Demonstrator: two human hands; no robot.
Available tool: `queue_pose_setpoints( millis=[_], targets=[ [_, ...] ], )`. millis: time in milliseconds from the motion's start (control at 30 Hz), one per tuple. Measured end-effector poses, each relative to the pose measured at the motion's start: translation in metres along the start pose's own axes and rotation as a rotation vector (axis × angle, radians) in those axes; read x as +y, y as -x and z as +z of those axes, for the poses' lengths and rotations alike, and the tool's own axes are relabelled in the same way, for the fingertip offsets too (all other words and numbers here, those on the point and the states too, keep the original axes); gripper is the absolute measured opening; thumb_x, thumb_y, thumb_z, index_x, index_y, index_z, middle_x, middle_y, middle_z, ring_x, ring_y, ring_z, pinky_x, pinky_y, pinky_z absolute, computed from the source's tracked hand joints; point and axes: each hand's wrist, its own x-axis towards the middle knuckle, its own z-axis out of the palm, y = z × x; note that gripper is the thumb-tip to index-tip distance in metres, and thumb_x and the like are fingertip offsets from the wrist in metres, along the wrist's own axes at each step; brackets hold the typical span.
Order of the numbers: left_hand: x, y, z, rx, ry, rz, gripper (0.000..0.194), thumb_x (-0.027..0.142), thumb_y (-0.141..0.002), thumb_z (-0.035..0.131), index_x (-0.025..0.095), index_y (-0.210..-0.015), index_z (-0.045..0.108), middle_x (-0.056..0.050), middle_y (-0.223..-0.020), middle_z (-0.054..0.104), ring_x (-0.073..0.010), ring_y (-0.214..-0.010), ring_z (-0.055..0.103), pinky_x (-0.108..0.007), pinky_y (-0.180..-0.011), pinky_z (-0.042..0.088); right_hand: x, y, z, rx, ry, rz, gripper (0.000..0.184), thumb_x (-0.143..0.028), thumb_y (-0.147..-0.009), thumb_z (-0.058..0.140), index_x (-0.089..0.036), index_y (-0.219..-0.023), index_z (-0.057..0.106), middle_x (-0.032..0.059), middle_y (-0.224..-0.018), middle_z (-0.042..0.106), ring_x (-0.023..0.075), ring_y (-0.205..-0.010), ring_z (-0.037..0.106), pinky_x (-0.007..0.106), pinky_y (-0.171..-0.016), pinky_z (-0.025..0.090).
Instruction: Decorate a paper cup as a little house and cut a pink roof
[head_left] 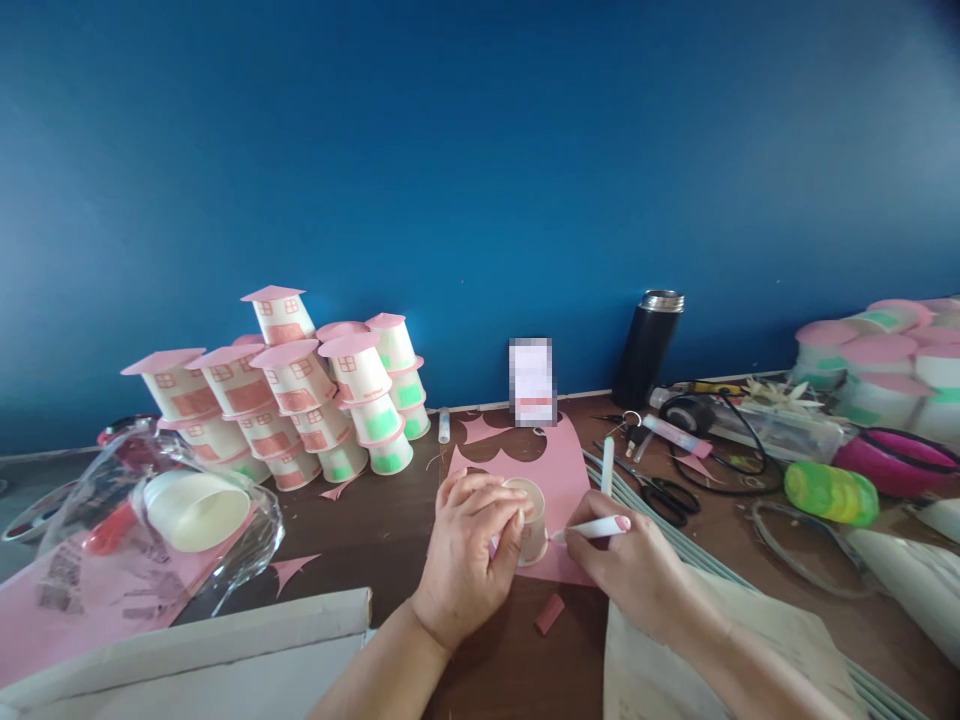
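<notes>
My left hand (469, 545) is closed over a white paper cup (531, 520) that stands upside down on a sheet of pink paper (559, 465). My right hand (637, 565) pinches a white marker with a pink end (596, 528), its tip touching the cup's side near the base. Both hands rest low at the front of the brown table (375, 540).
A heap of paper-cup houses with pink roofs (292, 390) stands at the back left. A clear bag with stacked cups (191, 508) lies left. A black flask (646, 345), scissors (664, 495), a green tape roll (831, 493) and more cups (885, 365) crowd the right.
</notes>
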Motion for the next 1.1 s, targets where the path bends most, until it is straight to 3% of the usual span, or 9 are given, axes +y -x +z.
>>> queue_pose_setpoints(
  millis=[700,1100],
  targets=[
    [0.0,0.0,0.0,0.025,0.034,0.021,0.023,0.012,-0.087,0.053,0.023,-0.1,0.067,-0.002,-0.1,0.074,-0.023,-0.104,0.058,-0.044,-0.098,0.039,0.016,-0.012,0.009,0.051,-0.13,-0.043,0.018,-0.032,-0.084,0.055,-0.024,-0.068,0.058,-0.0037,-0.063,0.062,0.0153,-0.06,0.056,0.024,-0.056,0.04],
    [0.001,0.0,0.0,0.038,0.019,0.025,0.022,0.011,-0.085,0.054,0.024,-0.095,0.067,0.002,-0.099,0.074,-0.0223,-0.106,0.056,-0.045,-0.102,0.033,0.029,-0.025,0.023,0.07,-0.183,0.004,0.017,-0.034,-0.081,0.056,-0.022,-0.071,0.063,-0.0032,-0.052,0.061,0.0158,-0.049,0.058,0.024,-0.047,0.038]
  ],
)
